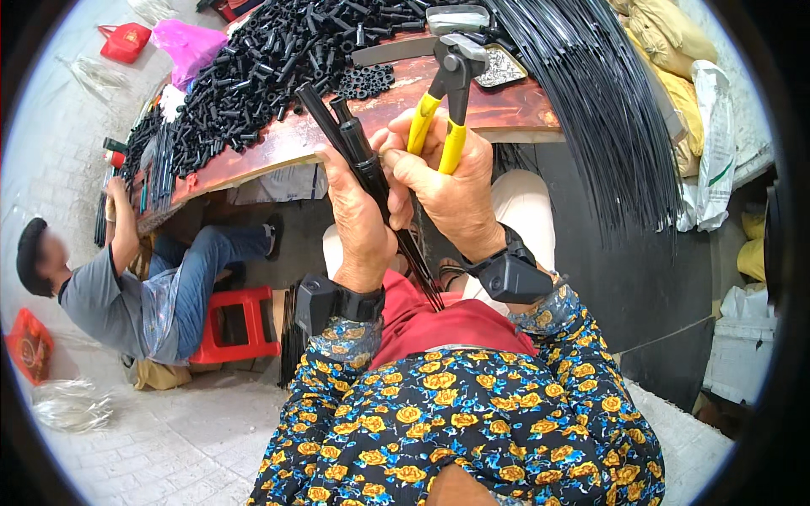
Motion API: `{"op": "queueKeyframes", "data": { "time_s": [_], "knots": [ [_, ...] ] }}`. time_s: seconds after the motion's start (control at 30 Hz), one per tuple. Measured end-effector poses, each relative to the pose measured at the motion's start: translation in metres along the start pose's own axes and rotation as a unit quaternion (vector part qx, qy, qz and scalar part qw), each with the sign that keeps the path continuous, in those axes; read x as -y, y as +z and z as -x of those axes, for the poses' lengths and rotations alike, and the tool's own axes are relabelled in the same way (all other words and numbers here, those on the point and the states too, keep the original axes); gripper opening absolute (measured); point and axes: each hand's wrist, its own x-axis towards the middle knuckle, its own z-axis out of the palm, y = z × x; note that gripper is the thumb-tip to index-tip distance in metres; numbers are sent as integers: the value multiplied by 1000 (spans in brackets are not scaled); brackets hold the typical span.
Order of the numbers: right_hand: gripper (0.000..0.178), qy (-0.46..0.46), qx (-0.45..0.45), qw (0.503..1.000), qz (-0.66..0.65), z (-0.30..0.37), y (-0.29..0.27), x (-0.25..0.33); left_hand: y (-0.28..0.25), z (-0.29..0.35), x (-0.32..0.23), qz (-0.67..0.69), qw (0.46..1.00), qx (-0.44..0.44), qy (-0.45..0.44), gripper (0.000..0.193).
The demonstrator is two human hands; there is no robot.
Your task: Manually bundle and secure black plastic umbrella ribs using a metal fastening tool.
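Observation:
My left hand [359, 215] is wrapped around a bundle of thin black rods [364, 156] with thicker black tubular ends. The thick ends point up and to the left, while the thin ends run down toward my lap. My right hand [456, 173] grips a pair of end-cutting pliers [460, 72] by their yellow handles, with the dark metal head upward. Both hands are close together in front of the table edge, and their fingertips meet beside the bundle. Exactly what those fingertips pinch is too small to make out.
Black tubular pieces [278, 63] heap over the wooden table [523, 105], beside small black rings [367, 82] and a small tray [501, 69]. Long black rods [591, 110] drape over its right edge. A person [118, 287] sits at left on a red stool [236, 325].

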Motion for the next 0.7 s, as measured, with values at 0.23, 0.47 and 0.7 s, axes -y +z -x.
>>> {"op": "queueKeyframes", "data": {
  "time_s": [0.23, 0.47, 0.7],
  "knots": [
    [13, -16, 22, 999, 22, -1, -7, -3, -2, -1, 2, -41, 999, 28, 14, 81],
    [13, -5, 29, 999, 26, 0, -8, 0, 2, 0, 1, -35, 999, 14, 12, 81],
    [19, -77, 30, 988, 129, 3, -11, -8, -3, 0, 7, -87, 992, 2, 93, 74]
  ]
}}
